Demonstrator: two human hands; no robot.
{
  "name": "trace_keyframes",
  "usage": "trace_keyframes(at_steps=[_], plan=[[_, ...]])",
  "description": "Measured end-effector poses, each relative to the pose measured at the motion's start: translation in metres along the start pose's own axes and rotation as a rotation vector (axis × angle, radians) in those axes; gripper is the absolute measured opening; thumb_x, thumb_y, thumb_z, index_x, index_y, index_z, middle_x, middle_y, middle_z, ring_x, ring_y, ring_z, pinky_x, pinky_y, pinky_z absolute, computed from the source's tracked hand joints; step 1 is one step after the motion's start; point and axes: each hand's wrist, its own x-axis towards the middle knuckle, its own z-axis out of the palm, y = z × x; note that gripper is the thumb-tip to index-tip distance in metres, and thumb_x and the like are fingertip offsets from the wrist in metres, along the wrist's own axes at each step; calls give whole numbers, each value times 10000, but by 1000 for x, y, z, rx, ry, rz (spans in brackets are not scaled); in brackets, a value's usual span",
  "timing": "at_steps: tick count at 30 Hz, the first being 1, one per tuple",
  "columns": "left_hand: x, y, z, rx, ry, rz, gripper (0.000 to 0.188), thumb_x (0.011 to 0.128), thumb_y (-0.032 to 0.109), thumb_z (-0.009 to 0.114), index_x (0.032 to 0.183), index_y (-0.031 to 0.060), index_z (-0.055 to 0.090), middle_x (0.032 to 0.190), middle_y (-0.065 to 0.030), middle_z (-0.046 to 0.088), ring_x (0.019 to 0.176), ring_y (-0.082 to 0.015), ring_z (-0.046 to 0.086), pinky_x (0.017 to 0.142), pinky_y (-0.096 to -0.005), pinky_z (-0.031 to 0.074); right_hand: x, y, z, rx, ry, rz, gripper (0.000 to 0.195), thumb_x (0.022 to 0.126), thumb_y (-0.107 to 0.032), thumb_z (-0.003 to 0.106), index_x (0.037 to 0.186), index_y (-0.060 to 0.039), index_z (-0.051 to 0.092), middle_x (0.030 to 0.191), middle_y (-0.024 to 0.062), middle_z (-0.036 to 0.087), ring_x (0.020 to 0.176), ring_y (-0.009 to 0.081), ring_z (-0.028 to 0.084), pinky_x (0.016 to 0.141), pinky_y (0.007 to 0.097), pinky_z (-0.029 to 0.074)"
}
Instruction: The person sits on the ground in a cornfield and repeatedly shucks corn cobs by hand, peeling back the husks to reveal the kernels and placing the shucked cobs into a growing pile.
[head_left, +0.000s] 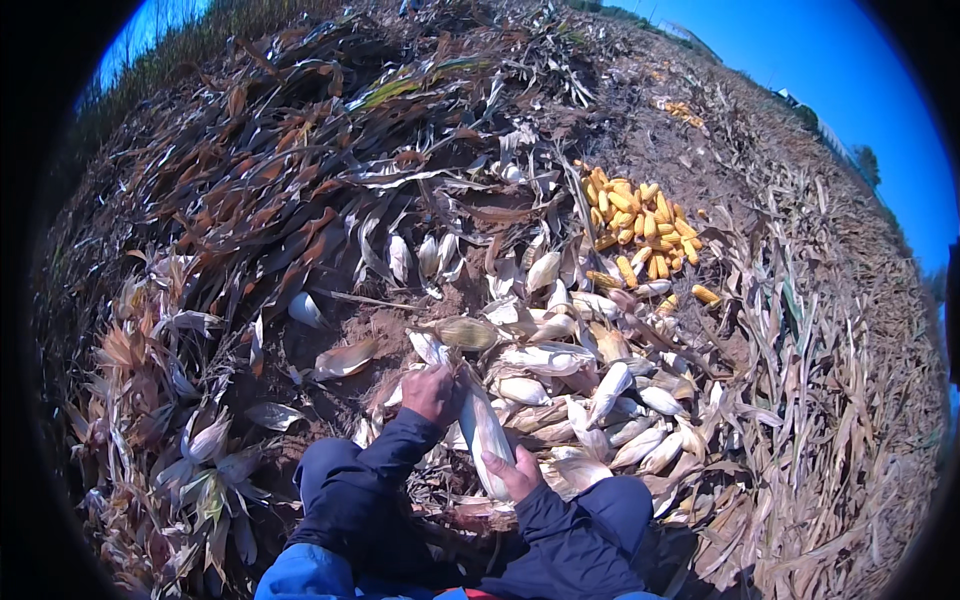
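A corn ear in its pale husk (481, 427) lies slantwise between my hands, in front of my knees. My left hand (433, 394) is closed around its upper end, at the tip of the husk. Lower down, my right hand (516, 474) grips the thick end, with the thumb laid across the husk. Just beyond and to the right spreads a pile of unhusked corn ears (551, 360), several pale and papery. Another husked-over ear (466, 333) rests right above my left hand. The fingers of both hands are partly hidden.
A heap of bare yellow corn cobs (637, 217) lies beyond the pile, with a single yellow cob (705, 295) beside it. Dry cornstalks (795, 375) cover the right side. Brown stalks and leaves (247, 180) are piled at the far left. Loose husks (214, 480) lie by my left knee.
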Motion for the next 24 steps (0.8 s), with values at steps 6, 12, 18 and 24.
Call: trace_keyframes(at_steps=[6, 12, 18, 24], plan=[[2, 0, -3, 23, -34, 30, 227, 755, 231, 638, 666, 70, 506, 602, -112, 531, 516, -328, 560, 483, -418, 426, 4, 15, 2, 83, 39, 7, 509, 821, -352, 721, 1123, 32, 574, 992, 82, 630, 883, 139, 581, 818, 273, 456], [-5, -13, 9, 108, -109, 40, 232, 736, 247, 644, 688, 65, 507, 633, -114, 542, 536, -323, 573, 495, -424, 436, 8, 31, 2, 198, 30, 33, 465, 843, -352, 690, 1111, 13, 586, 898, 80, 632, 722, 150, 614, 652, 286, 504], [-6, -9, 7, 130, -132, 101, 158, 713, 169, 627, 826, 78, 565, 696, -88, 561, 600, -298, 600, 498, -412, 448, 17, 65, -8, 186, 70, 150, 524, 820, -414, 691, 1088, 30, 612, 942, 106, 654, 806, 166, 612, 731, 292, 469], [-5, -11, 8, 96, -172, 210, 153, 716, 173, 633, 821, 87, 562, 686, -84, 564, 561, -292, 597, 498, -405, 469, 9, 50, -17, 75, 38, 178, 555, 810, -441, 694, 1081, 39, 625, 933, 84, 662, 828, 135, 598, 784, 282, 454]])
